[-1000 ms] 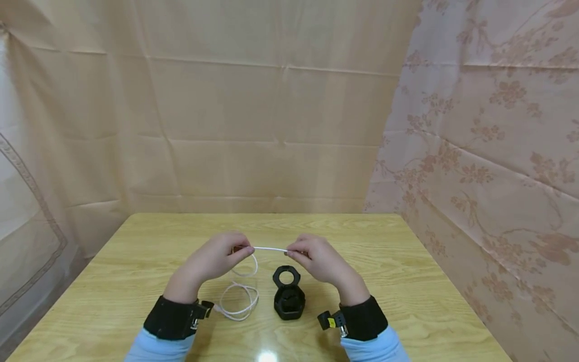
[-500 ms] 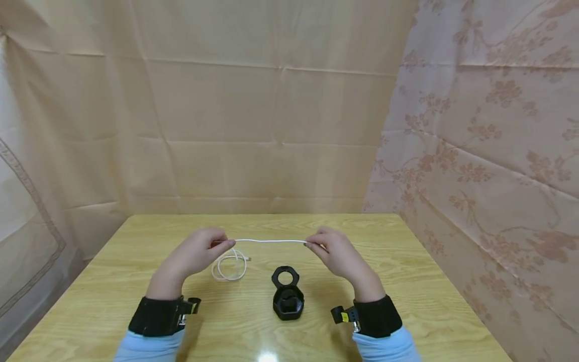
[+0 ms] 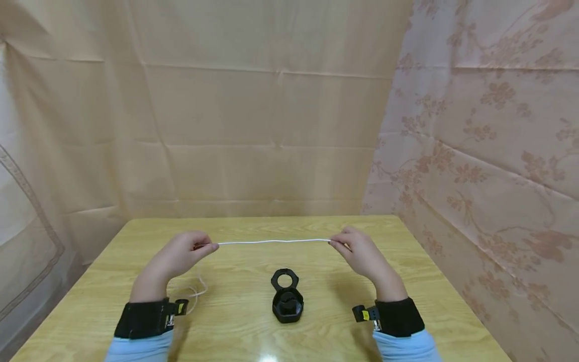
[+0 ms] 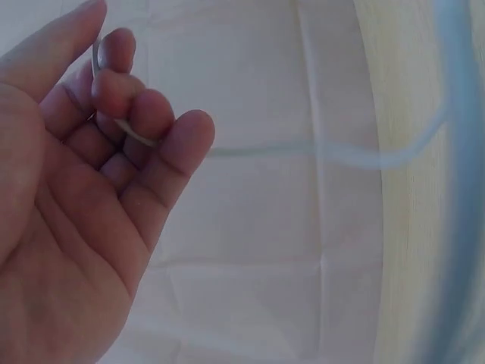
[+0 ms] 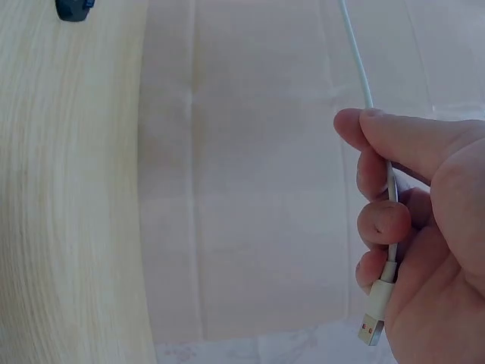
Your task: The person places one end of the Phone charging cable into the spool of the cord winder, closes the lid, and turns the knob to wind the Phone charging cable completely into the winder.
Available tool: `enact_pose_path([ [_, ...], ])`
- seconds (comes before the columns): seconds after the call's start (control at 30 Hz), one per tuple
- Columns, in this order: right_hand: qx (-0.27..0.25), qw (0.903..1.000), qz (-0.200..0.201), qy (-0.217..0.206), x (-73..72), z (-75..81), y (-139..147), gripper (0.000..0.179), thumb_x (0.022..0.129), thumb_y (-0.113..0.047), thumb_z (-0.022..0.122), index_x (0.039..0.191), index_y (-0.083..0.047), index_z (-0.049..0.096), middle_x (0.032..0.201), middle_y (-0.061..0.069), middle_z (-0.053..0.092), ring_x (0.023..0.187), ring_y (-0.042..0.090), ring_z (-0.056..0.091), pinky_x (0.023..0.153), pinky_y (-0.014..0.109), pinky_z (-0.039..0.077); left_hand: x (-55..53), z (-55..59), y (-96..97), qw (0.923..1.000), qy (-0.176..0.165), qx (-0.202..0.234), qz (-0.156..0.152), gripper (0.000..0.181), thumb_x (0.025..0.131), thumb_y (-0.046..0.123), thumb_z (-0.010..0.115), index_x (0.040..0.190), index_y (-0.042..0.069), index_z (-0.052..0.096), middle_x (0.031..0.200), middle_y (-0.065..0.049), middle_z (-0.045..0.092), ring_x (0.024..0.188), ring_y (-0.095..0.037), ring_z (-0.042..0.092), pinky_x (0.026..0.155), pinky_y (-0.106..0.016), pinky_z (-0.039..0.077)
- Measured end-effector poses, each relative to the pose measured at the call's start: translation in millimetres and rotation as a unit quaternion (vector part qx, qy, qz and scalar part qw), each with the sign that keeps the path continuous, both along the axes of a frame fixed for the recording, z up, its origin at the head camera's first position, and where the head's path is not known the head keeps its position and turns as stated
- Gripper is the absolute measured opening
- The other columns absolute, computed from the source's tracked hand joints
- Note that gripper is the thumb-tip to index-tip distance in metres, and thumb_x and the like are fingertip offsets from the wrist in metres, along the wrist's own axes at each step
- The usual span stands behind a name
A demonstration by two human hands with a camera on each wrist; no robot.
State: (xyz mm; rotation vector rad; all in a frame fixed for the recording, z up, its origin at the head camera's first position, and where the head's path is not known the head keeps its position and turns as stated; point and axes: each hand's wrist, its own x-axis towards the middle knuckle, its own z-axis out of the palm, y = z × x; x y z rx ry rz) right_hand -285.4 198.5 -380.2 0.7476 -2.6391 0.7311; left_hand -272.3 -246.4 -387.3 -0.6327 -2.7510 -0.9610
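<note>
Wood-grain table [image 3: 244, 296] beneath, left hand [image 3: 184, 254] and right hand [image 3: 361, 255] pinch white USB cable [image 3: 273, 241], stretched between them; open black case [image 3: 288, 318], contents unclear.

No text is legible; the yellow patch [image 3: 365, 315] on a wrist camera [image 3: 358, 313] seems blurred.

Light blue sleeves [image 3: 139, 350], kinda bunched up, then a chunky black band [image 3: 141, 322] round each wrist. Little black box [image 3: 360, 314] sticks off each one with silvery hardware [image 3: 377, 326]; the right one's got a bright yellow patch [image 3: 365, 315]. Left hand [image 3: 183, 254] and right hand [image 3: 360, 251] are bare.
</note>
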Motion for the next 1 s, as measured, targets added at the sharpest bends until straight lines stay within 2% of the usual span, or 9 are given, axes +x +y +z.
enact_pose_path([
  [0.27, -0.012, 0.9997, -0.018, 0.008, -2.7, 1.7, 12.5, 0.014, 0.100, -0.014, 0.067, 0.107, -0.008, 0.078, 0.094, -0.001, 0.063, 0.076, 0.013, 0.053, 0.066, 0.035, 0.047, 2.4, 1.5, -6.8, 1.0000, 0.002, -0.002, 0.008, 0.025, 0.100, 0.033, 0.067, 0.079, 0.020, 0.065, 0.070, 0.006, 0.051, 0.066, -0.014, 0.046, 0.061, -0.033, 0.039],
  [0.5, -0.011, 0.9990, -0.043, 0.003, -2.2, -0.6, 25.6, 0.017, 0.101, -0.013, 0.066, 0.110, -0.005, 0.077, 0.091, 0.000, 0.060, 0.073, 0.016, 0.049, 0.065, 0.036, 0.044, 5.1, 1.3, -14.2, 0.9995, -0.021, -0.003, 0.025, 0.028, 0.099, 0.040, 0.067, 0.080, 0.019, 0.067, 0.076, 0.004, 0.056, 0.070, -0.015, 0.049, 0.063, -0.035, 0.041],
  [0.77, -0.014, 0.9961, -0.088, 0.004, -3.7, -6.7, 50.5, 0.020, 0.101, -0.013, 0.065, 0.112, -0.001, 0.076, 0.096, 0.006, 0.065, 0.080, 0.021, 0.055, 0.069, 0.042, 0.048, 6.1, -4.4, -29.2, 0.9988, -0.034, -0.002, 0.036, 0.032, 0.101, 0.034, 0.066, 0.076, 0.015, 0.059, 0.069, 0.004, 0.045, 0.063, -0.015, 0.041, 0.058, -0.032, 0.035],
  [0.9, -0.020, 0.9933, -0.114, 0.000, -4.8, -5.7, 62.8, 0.024, 0.103, -0.016, 0.063, 0.116, 0.001, 0.074, 0.101, 0.010, 0.066, 0.083, 0.024, 0.057, 0.070, 0.045, 0.049, 6.3, -2.6, -37.8, 0.9979, -0.036, -0.001, 0.053, 0.029, 0.102, 0.035, 0.063, 0.083, 0.015, 0.064, 0.072, 0.002, 0.050, 0.066, -0.017, 0.044, 0.060, -0.034, 0.038],
  [1.0, -0.021, 0.9923, -0.122, -0.001, -6.0, -2.5, 71.1, 0.026, 0.104, -0.016, 0.062, 0.118, 0.003, 0.073, 0.103, 0.012, 0.066, 0.082, 0.024, 0.057, 0.070, 0.044, 0.048, 6.2, -0.7, -41.1, 0.9981, -0.019, -0.004, 0.058, 0.025, 0.102, 0.035, 0.065, 0.087, 0.015, 0.069, 0.076, 0.002, 0.057, 0.070, -0.017, 0.048, 0.063, -0.035, 0.040],
])
